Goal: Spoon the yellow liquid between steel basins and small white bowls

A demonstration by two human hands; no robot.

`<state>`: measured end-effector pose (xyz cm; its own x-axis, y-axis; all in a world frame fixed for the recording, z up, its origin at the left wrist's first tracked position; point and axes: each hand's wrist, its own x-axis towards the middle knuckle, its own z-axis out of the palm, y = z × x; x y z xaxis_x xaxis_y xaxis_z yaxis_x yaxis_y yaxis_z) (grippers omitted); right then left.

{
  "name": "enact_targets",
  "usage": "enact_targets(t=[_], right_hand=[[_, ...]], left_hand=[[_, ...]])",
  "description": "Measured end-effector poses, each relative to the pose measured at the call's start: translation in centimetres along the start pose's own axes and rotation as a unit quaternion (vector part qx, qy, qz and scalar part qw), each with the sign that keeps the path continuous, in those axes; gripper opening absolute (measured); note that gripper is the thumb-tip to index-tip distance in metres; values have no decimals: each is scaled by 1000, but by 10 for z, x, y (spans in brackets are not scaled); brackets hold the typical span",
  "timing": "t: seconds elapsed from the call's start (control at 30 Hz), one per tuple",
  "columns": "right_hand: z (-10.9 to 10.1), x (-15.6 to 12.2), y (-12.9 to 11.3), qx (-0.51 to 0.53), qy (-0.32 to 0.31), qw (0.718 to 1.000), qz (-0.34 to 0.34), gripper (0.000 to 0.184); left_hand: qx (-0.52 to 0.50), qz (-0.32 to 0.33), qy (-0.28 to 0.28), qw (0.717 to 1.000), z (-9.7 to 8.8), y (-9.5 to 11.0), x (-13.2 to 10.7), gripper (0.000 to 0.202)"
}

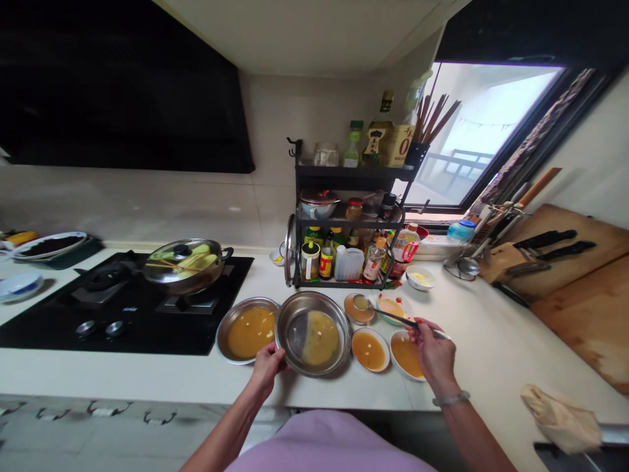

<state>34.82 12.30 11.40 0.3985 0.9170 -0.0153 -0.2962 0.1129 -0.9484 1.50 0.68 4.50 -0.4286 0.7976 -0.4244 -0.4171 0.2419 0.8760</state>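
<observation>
My left hand grips the near left rim of a round metal bowl, tilted so that its thin yellowish liquid pools on the right side. In my right hand is the handle of a ladle, its scoop above a small bowl of orange-brown liquid. Another metal bowl of orange-brown liquid sits to the left, partly behind the tilted one. Two more small bowls of the same liquid, a middle one and a right one, stand nearer me. A patterned bowl lies partly behind the ladle handle.
A lidded pan sits on the black gas stove at left. Behind the bowls stands a black spice rack with bottles and jars. Knives in a block and a wooden cutting board are at right, with a beige cloth nearer.
</observation>
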Motion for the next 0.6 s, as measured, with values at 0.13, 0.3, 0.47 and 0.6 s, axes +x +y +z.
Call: enact_targets(t=[0.13, 0.3, 0.47, 0.6], right_hand=[[-16, 22, -6, 9, 52, 998, -29, 31], [-35, 41, -6, -4, 93, 993, -68, 29], [-47, 50, -2, -39, 122, 989, -78, 34], [-53, 49, 2, -100, 123, 984, -85, 40]], left_hand=[[2, 1, -2, 1000, 1, 1, -1, 23], [-1, 2, 2, 1000, 1, 0, -3, 24], [2, -1, 7, 1000, 1, 0, -5, 24], [1, 0, 7, 1000, 0, 1, -6, 25]])
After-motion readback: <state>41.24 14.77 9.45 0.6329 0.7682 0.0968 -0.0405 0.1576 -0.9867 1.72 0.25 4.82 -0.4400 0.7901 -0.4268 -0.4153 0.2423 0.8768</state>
